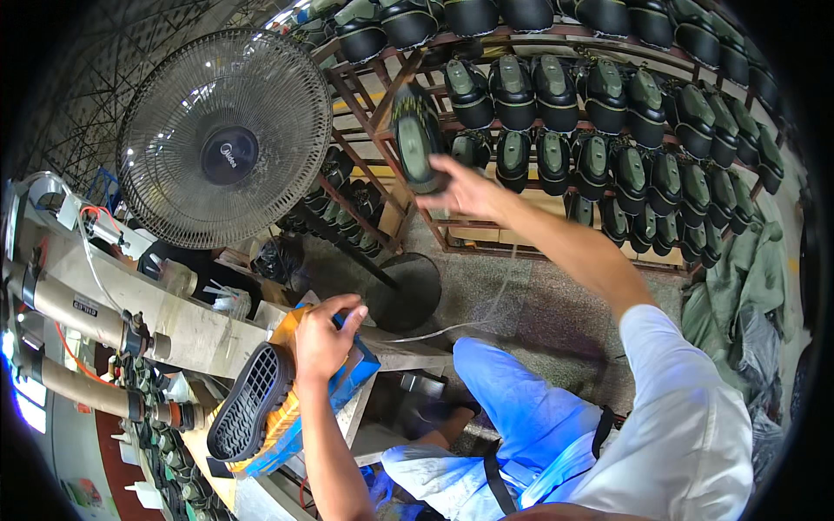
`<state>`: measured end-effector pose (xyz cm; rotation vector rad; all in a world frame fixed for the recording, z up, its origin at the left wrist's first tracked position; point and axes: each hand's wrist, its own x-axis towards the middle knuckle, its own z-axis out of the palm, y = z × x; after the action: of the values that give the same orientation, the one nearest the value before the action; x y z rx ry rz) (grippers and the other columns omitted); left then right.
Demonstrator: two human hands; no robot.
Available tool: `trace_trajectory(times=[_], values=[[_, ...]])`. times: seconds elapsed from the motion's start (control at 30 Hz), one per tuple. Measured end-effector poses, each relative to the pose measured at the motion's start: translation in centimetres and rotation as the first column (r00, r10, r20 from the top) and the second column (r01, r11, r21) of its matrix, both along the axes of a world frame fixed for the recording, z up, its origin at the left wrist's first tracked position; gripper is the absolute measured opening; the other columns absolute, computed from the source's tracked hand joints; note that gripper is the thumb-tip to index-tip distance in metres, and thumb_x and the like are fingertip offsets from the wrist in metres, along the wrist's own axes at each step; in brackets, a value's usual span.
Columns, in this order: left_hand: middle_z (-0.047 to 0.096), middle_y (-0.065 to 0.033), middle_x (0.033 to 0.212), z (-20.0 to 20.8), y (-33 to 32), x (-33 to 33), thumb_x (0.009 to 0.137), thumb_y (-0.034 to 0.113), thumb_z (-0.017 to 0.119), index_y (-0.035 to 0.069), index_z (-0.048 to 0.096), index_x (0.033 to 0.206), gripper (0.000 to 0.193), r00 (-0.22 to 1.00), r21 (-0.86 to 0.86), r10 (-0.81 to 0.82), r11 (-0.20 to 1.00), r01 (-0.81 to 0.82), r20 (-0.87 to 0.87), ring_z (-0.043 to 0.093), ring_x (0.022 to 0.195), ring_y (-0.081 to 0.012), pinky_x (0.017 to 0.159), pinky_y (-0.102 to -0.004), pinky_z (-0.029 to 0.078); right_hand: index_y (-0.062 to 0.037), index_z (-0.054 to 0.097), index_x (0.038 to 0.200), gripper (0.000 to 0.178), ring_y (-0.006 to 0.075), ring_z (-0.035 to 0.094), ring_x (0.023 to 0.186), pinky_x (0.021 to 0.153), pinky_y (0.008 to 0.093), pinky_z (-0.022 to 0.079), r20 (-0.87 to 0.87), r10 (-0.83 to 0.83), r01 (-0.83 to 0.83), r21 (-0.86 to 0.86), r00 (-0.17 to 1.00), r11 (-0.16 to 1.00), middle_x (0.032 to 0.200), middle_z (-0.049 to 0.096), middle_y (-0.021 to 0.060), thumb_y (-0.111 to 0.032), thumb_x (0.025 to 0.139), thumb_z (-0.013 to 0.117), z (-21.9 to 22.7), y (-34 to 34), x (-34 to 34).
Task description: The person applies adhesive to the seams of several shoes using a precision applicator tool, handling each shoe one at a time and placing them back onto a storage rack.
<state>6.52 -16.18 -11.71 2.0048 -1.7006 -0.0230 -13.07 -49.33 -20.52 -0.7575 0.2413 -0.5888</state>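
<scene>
My right hand (465, 188) reaches far out and grips one end of a black shoe upper (413, 137) with a green panel and yellowish lacing. The upper hangs beside the rack, slightly blurred. My left hand (318, 340) lies over the edge of an orange-and-blue box (349, 391) on the workbench, fingers extended and thumb apart. Beside that wrist a black shoe outsole (250, 404) rests on the box, its gridded side facing up.
A metal rack (382, 130) carries rows of similar black-and-green shoes (552, 87). A large round fan (228, 130) stands left of it on a dark base (408, 291). Pipes and machine parts (82, 313) line the left side. Green cloth (734, 291) hangs at the right.
</scene>
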Motion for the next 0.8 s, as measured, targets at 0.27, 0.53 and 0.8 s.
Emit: trace_trajectory(times=[0.27, 0.53, 0.8], values=[[0.08, -0.0142, 0.102, 1.0, -2.8, -1.9, 0.094, 0.016, 0.08, -0.001, 0.077, 0.115, 0.027, 0.99, -0.006, -0.007, 1.0, 0.006, -0.142, 0.077, 0.096, -0.0239, 0.089, -0.035, 0.057, 0.0026, 0.046, 0.148, 0.1, 0.0403, 0.07, 0.117, 0.092, 0.0399, 0.067, 0.083, -0.232, 0.215, 0.173, 0.969, 0.961, 0.14, 0.059, 0.0257, -0.06, 0.081, 0.087, 4.6, -16.8, 3.5], [0.08, -0.0156, 0.101, -0.1, -0.4, -0.1, 0.095, 0.02, 0.08, 0.001, 0.078, 0.113, 0.027, 0.985, -0.013, 0.074, 0.997, -0.077, -0.157, 0.077, 0.096, -0.0263, 0.088, -0.0357, 0.057, 0.0193, 0.024, 0.156, 0.133, 0.0338, 0.063, 0.133, 0.113, 0.0409, 0.054, -0.175, -0.722, 0.741, 0.086, 0.67, 0.666, 0.149, 0.051, 0.0357, -0.087, 0.086, 0.059, 0.7, -4.2, -8.6], [0.08, -0.0142, 0.099, -0.2, -1.1, -0.2, 0.095, 0.018, 0.079, 0.0, 0.079, 0.112, 0.024, 0.991, -0.028, 0.049, 0.998, -0.053, -0.125, 0.076, 0.091, -0.0217, 0.085, -0.0334, 0.057, -0.0156, 0.035, 0.157, 0.088, 0.0436, 0.067, 0.112, 0.09, 0.0521, 0.066, -0.077, -0.568, 0.564, 0.286, 0.819, 0.775, 0.151, 0.044, 0.0222, -0.053, 0.089, 0.078, 6.3, -12.8, -6.9]])
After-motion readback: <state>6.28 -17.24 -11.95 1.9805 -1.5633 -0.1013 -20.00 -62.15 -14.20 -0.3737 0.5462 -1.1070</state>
